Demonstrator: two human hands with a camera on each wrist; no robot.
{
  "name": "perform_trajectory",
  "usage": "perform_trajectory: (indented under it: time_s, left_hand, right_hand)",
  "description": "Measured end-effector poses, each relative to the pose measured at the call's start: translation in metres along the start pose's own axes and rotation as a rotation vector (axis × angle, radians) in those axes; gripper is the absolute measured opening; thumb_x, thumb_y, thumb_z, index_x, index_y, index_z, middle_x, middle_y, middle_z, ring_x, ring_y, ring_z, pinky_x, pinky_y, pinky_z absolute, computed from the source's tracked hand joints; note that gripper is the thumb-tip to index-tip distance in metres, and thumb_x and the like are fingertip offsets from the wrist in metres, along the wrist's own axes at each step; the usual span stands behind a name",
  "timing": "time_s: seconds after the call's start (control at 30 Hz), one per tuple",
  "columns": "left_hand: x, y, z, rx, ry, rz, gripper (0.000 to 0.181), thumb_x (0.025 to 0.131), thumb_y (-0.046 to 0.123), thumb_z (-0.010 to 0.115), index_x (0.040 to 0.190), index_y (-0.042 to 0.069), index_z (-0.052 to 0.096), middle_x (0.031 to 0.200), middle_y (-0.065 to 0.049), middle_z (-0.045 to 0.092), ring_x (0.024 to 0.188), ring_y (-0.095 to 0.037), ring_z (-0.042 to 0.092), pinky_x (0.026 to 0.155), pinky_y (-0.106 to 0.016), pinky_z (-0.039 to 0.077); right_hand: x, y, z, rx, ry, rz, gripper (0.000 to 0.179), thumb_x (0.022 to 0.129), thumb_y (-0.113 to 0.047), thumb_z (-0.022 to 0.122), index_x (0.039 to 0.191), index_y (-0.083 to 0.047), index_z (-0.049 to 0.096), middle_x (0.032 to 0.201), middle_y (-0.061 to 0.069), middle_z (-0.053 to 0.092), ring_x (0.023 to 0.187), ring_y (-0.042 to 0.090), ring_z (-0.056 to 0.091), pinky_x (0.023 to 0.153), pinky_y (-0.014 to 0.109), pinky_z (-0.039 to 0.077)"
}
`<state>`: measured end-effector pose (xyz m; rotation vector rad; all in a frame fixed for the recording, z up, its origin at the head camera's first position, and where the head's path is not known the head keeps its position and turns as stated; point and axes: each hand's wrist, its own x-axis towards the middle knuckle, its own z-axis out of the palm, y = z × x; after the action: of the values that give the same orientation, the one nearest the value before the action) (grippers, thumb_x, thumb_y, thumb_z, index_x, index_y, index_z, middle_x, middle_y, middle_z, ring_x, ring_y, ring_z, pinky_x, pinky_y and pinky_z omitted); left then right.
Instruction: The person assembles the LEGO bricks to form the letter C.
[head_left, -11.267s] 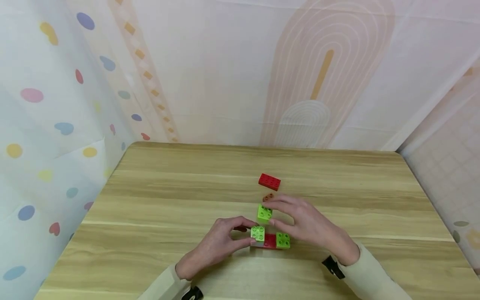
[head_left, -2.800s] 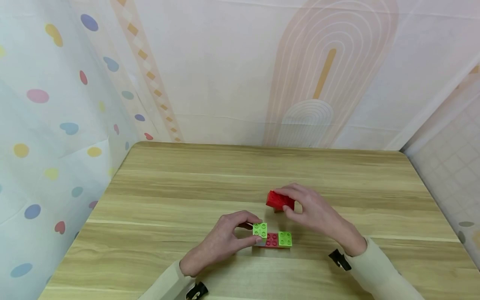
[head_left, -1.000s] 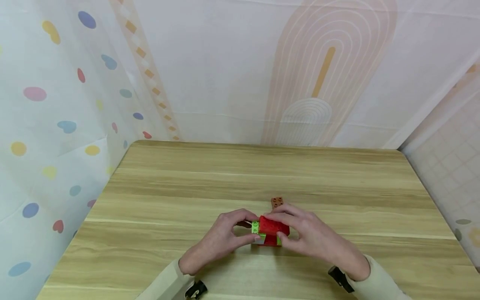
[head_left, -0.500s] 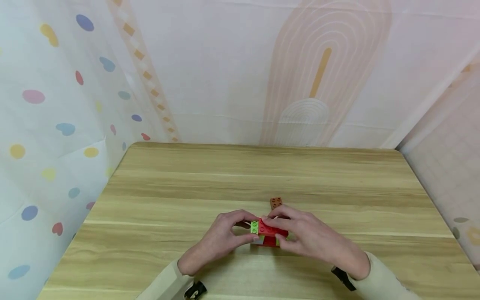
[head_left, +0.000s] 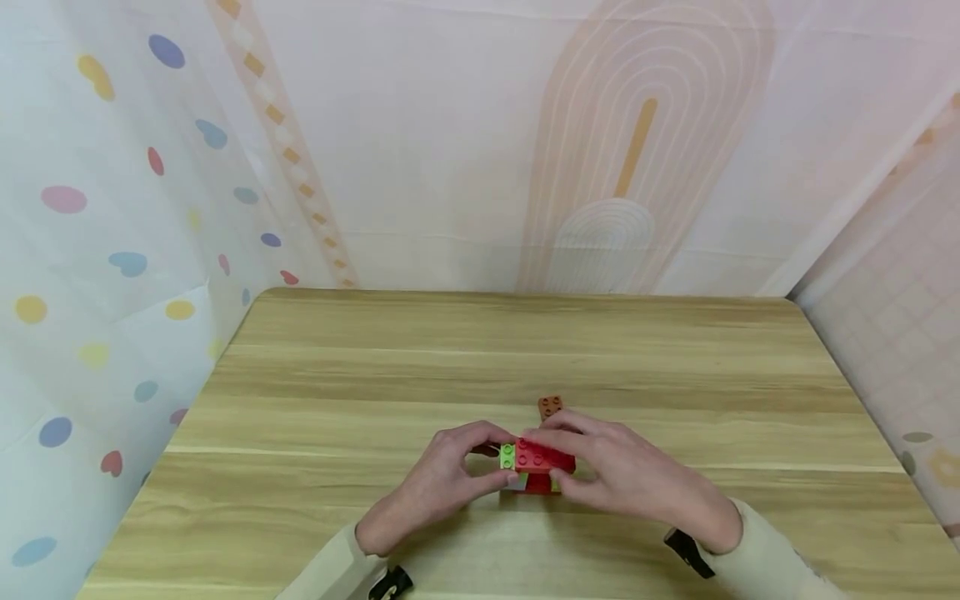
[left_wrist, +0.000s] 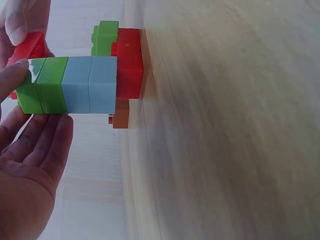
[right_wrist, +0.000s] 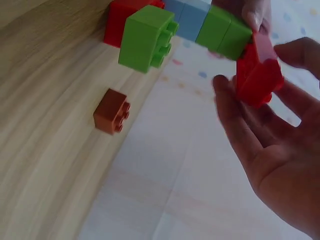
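A red base brick [left_wrist: 130, 65] lies on the table. From one end rises a column of two light blue bricks [left_wrist: 91, 85] topped by two green bricks [left_wrist: 50, 86]; a single green brick [right_wrist: 142, 39] sits on the other end. My left hand [head_left: 450, 468] pinches the column's green top between thumb and fingers. With thumb and fingertips, my right hand [head_left: 626, 462] grips another red brick [head_left: 531, 455] at the column's top. This brick covers part of the top green studs and sticks out rightward above the single green brick.
A small brown brick [head_left: 550, 405] lies on the wooden table [head_left: 360, 350] just behind the right hand. Patterned curtains [head_left: 435, 150] hang along the table's back and sides.
The right hand has carried the red brick from behind onto the column's top, and its fingers have shifted slightly there. The green brick once loose on the table is gone from that spot.
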<state>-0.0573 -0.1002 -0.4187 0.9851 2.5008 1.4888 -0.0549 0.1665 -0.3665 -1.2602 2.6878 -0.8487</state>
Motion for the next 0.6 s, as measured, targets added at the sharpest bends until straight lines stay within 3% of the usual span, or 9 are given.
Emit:
perform_trajectory:
  time_s: [0.17,0.37,0.6]
  left_hand:
    - [0.000,0.002,0.000,0.018,-0.012,-0.039,0.031,0.092,0.021,0.082,0.119,0.012,0.070,0.113,0.003,0.073,0.101,-0.012,0.069,0.090,-0.036,0.060]
    - [0.000,0.004,-0.001,0.051,-0.018,-0.072,0.035,0.092,0.026,0.082,0.121,0.014,0.069,0.116,0.005,0.072,0.105,-0.013,0.068,0.093,-0.040,0.059]
    - [0.002,0.011,0.000,0.065,-0.030,-0.095,0.050,0.091,0.037,0.081,0.133,0.016,0.065,0.130,0.007,0.067,0.118,-0.014,0.064,0.100,-0.047,0.055]
  right_hand:
    - [-0.006,0.014,-0.008,0.108,0.060,0.112,0.053,0.102,-0.027,0.068,0.152,-0.015,0.053,0.146,0.003,0.061,0.134,0.027,0.057,0.105,0.055,0.050]
    - [0.000,0.044,-0.007,0.114,0.154,0.149,0.038,0.104,-0.022,0.065,0.139,-0.006,0.064,0.141,0.010,0.064,0.132,0.032,0.058,0.106,0.055,0.049]
    - [0.010,0.066,-0.002,0.035,0.067,0.190,0.043,0.102,-0.025,0.067,0.141,-0.005,0.062,0.144,0.012,0.061,0.134,0.034,0.055,0.111,0.055,0.045]
